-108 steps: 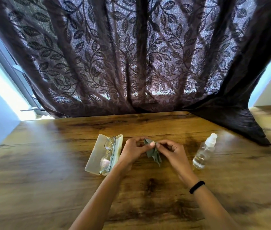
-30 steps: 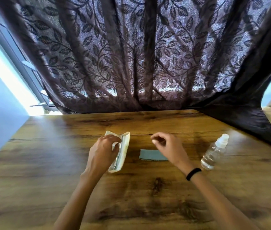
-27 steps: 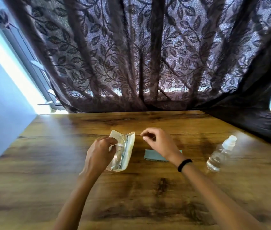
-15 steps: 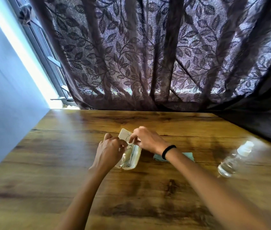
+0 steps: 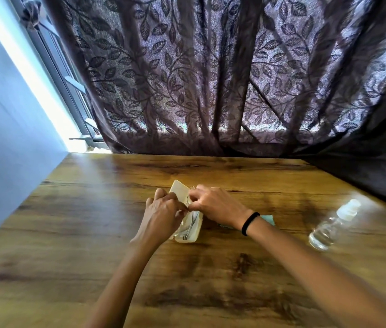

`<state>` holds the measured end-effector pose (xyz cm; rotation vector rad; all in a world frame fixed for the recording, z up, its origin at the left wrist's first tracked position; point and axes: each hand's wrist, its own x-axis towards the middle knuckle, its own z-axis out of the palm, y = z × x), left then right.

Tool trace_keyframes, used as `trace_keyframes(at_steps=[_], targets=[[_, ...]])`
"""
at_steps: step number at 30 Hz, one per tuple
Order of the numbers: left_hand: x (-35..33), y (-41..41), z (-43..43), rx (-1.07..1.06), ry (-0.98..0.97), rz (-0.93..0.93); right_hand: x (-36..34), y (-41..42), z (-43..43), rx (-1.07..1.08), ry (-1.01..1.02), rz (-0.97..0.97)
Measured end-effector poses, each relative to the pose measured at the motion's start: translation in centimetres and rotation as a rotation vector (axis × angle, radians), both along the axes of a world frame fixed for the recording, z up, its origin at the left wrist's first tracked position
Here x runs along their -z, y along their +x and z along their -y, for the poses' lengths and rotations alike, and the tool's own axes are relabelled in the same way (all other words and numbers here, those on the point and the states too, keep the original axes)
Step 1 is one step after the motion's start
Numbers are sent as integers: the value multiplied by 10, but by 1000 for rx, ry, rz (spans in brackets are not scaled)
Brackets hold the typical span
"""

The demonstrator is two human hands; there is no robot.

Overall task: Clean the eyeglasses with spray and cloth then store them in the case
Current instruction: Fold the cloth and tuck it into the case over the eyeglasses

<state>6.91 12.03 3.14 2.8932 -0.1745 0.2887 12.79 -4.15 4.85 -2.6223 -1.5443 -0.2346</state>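
While both hands meet over the case [image 5: 188, 229], head view shows it lying on the wooden worktop [image 5: 69, 245], pale cream, lid part-raised at its far end. Left hand [image 5: 163, 215] curled against the case's left side, fingers bent and pinched at the rim; right hand [image 5: 218, 204] reaches across from the right, fingertips [image 5: 193, 203] pinched together at the same spot, seemingly on the eyeglasses [image 5: 190, 224] frame, exact contact hard to tell. Thin metal temples of the eyeglasses visible inside the case at its near end, lenses mostly hidden by the hands. Black band [image 5: 248, 222] on right wrist. Cloth [image 5: 267, 218], light teal, flat on the worktop just right of the case, mostly hidden behind the right forearm. Spray bottle [image 5: 331, 226], clear with white cap, lies tilted on the worktop well apart at right, nobody touching it. Dark leaf-pattern curtain [image 5: 211, 79] hangs behind the worktop's far edge; window frame [image 5: 69, 91] and pale wall [image 5: 5, 138] at left.
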Motion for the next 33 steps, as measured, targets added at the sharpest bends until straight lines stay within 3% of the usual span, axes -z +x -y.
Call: trace_keyframes(at_steps=[9, 18, 28, 33], targets=[[-4, 0, 10, 65, 49, -30, 6, -1, 13, 32, 54, -62], [-3, -3, 13, 106, 103, 59, 11, -3, 20, 74, 141, -103], [-2, -3, 10, 120, 80, 76, 1, -5, 29, 205, 437, -273], [-4, 0, 9, 91, 78, 108, -3, -5, 59, 387, 564, -273]])
